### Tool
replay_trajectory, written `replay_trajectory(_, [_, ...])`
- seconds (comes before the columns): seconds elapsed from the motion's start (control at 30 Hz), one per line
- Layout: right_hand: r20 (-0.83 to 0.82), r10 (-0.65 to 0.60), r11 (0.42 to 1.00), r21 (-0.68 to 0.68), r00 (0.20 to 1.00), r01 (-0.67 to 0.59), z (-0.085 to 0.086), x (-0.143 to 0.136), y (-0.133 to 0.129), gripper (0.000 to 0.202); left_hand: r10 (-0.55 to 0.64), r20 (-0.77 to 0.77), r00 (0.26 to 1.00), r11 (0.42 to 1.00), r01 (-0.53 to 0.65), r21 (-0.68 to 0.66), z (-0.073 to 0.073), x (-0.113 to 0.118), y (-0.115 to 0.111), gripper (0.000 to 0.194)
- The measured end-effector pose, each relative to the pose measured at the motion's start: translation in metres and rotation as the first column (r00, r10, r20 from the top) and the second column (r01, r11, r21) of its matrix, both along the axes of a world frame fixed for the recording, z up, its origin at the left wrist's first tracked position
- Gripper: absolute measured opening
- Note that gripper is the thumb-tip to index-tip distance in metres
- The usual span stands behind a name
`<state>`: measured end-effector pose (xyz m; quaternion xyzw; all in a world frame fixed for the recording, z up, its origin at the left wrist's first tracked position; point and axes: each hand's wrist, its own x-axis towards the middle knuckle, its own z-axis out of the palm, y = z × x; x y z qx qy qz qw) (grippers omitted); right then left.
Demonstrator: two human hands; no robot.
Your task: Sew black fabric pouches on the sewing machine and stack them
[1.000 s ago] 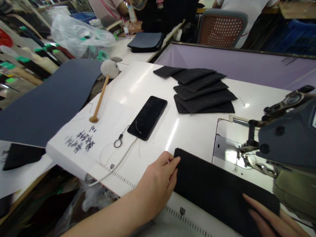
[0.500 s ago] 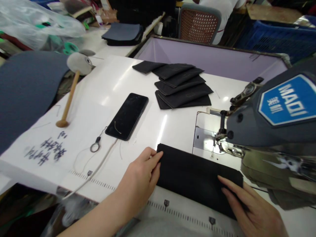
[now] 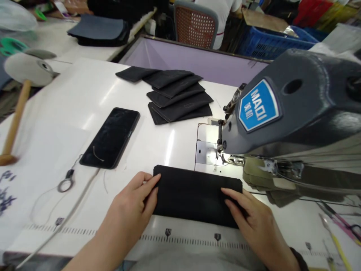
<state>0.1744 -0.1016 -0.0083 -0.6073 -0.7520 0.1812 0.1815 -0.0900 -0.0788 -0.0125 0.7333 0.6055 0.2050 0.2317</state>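
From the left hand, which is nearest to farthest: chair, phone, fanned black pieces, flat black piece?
Left hand, head view:
1. Flat black piece: at its fingertips.
2. Phone: ahead, left.
3. Fanned black pieces: farther back, right.
4. Chair: background.

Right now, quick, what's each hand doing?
Left hand: closed, holding the black fabric panel by its left end.
Right hand: touching the panel's right end; grip can't be told.

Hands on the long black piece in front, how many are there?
2: the left hand at the left end of the black piece, the right hand near its right end. Some fingers are hidden.
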Motion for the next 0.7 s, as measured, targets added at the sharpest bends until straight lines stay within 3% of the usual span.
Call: replay_trajectory(0.7, [-0.041,-0.087,0.990,-0.113,0.995,0.082,0.0048,-0.0041,0.0041,0.020,-0.039,-0.032,0.999,0.996,0.041,0.081,0.0020,-0.0019,0.0053,0.027])
